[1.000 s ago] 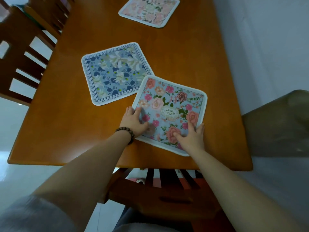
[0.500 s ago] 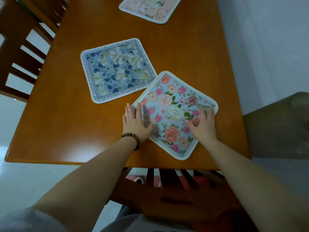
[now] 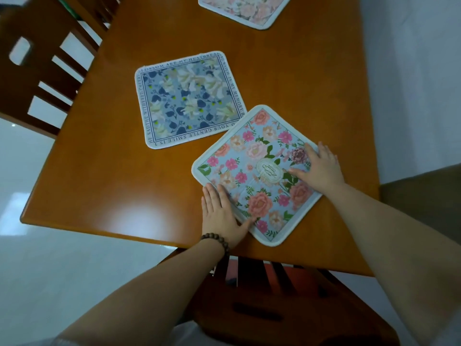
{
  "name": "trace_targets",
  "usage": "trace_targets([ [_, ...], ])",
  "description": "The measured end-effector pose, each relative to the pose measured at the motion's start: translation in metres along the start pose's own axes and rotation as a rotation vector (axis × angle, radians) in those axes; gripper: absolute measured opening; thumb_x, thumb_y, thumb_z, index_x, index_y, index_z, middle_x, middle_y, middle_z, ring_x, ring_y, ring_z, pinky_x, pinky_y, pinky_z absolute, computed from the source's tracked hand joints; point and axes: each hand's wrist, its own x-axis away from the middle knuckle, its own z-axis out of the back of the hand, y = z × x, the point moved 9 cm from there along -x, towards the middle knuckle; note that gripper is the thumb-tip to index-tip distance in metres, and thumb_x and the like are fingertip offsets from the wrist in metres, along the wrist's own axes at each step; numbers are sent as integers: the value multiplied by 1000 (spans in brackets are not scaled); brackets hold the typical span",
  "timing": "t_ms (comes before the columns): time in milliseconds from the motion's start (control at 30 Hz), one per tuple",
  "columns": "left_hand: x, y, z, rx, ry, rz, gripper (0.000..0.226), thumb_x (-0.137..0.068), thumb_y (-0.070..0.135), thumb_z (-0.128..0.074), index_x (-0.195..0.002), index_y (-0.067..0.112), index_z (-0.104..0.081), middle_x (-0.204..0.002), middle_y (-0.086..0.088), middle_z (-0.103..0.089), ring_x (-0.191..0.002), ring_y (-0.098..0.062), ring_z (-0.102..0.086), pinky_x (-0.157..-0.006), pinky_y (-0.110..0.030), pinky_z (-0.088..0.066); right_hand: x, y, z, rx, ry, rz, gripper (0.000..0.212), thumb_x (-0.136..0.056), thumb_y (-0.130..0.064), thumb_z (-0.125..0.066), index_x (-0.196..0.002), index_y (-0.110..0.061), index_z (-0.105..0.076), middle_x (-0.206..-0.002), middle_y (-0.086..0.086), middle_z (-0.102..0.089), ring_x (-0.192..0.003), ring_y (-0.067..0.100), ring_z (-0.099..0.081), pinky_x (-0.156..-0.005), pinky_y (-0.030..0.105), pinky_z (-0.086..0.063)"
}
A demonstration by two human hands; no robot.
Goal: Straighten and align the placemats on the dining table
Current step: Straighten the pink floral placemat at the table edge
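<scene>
The pink-rose placemat (image 3: 254, 171) lies near the front edge of the wooden bench (image 3: 124, 183), turned cornerwise like a diamond. The left hand (image 3: 222, 216) is spread flat on its lower-left border, a bead bracelet (image 3: 215, 242) at the wrist. The right hand (image 3: 319, 168) presses flat, fingers apart, on its right corner. Its top corner just overlaps the blue floral placemat (image 3: 189, 101). A third placemat (image 3: 244, 8) sits at the far end.

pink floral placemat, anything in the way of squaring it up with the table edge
Nothing visible does. Both hands lie flat on the pink floral placemat, left hand at its near-left edge, right hand at its right corner. Only the blue placemat crowds its far corner.
</scene>
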Motion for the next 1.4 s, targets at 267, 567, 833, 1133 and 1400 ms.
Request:
trace_targets([
  [267, -39, -6, 15, -83, -118, -74, 144, -57, 93, -42, -144, -3, 19, -151, -24, 26, -140, -36, 25, -112, -41, 14, 45, 5, -15, -63, 28, -130, 98, -77, -81, -33, -153, -26, -6, -160, 14, -1, -146, 31, -4, -118, 47, -9],
  [567, -78, -15, 49, -139, -215, -219, 140, -57, 88, -51, -148, 2, 12, -156, -16, 18, -144, -31, 15, -116, -40, 2, 140, -19, -60, -195, 11, -254, 99, -81, -76, -41, -153, -25, 2, -159, 14, 11, -146, 31, 2, -116, 45, -13],
  [833, -61, -35, 57, -36, -193, -225, 142, -48, 88, -54, -148, 19, 17, -156, -18, 18, -145, -31, 10, -117, -48, -8, 164, -26, -64, -348, 67, -254, 103, -78, -75, -47, -153, -22, 0, -160, 14, 11, -146, 30, 3, -117, 45, -9],
  [1133, -6, -74, 22, -227, -301, -257, 145, -30, 99, -46, -125, 43, 47, -153, -13, 30, -139, -29, 29, -110, -52, 13, 128, -10, -57, -239, -83, -108, 124, -55, -93, -35, -151, -28, 9, -158, 13, 18, -145, 27, 17, -115, 47, 5],
  [1400, 6, -68, 18, -337, -282, -411, 136, -51, 87, -59, -134, 42, 39, -153, -8, 32, -138, -24, 31, -109, -54, 17, 136, -22, -66, -212, -124, -11, 125, -54, -91, -40, -151, -29, 9, -156, 11, 25, -144, 24, 21, -113, 41, 12],
])
